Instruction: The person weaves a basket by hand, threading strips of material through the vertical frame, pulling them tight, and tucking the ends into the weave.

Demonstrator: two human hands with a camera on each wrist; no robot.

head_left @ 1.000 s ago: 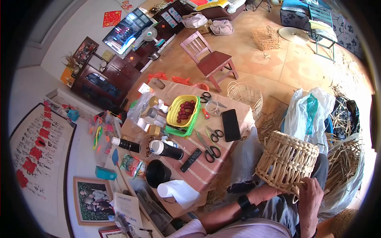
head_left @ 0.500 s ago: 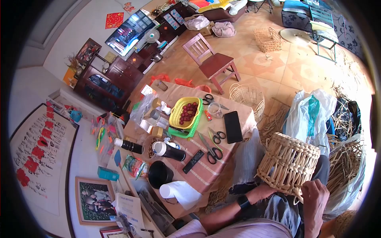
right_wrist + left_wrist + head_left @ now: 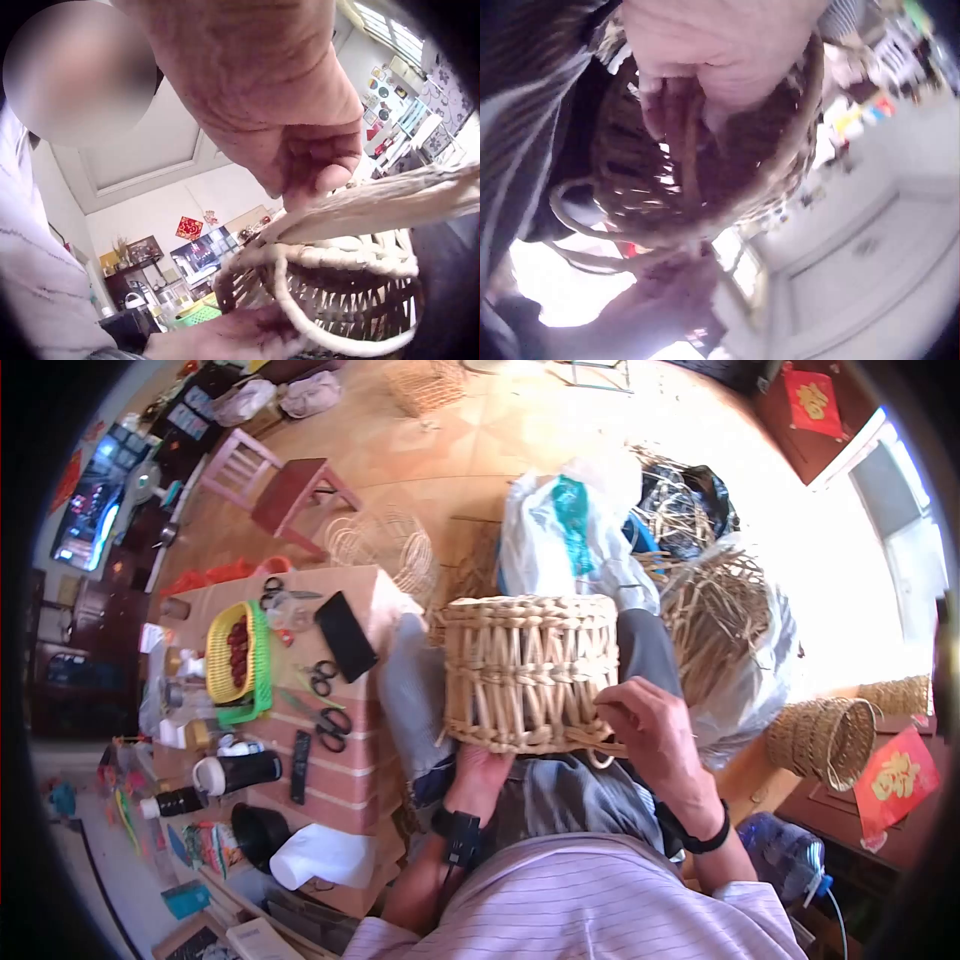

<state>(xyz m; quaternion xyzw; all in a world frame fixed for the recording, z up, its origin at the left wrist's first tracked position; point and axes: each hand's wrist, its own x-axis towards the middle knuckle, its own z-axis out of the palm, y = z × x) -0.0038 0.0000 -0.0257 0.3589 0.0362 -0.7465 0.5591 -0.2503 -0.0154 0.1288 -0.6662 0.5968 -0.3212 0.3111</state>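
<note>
A woven straw basket rests on the person's lap, its open end facing the body. The left hand reaches in under its near edge; in the left wrist view that hand has its fingers curled inside the basket, at a strand. Beside the basket's near right edge is the right hand, its fingers curled. The right wrist view shows this hand pinching a pale flat strand above the basket rim. A round loop of strand hangs from that rim.
At left, a cloth-covered table holds scissors, a phone, a yellow fruit basket and a dark bottle. Bags of straw stand ahead right; a woven basket lies at right.
The head view has swung right and down, bringing the lap basket towards the centre. The right hand drew slightly away from the basket's edge, then came back beside it.
</note>
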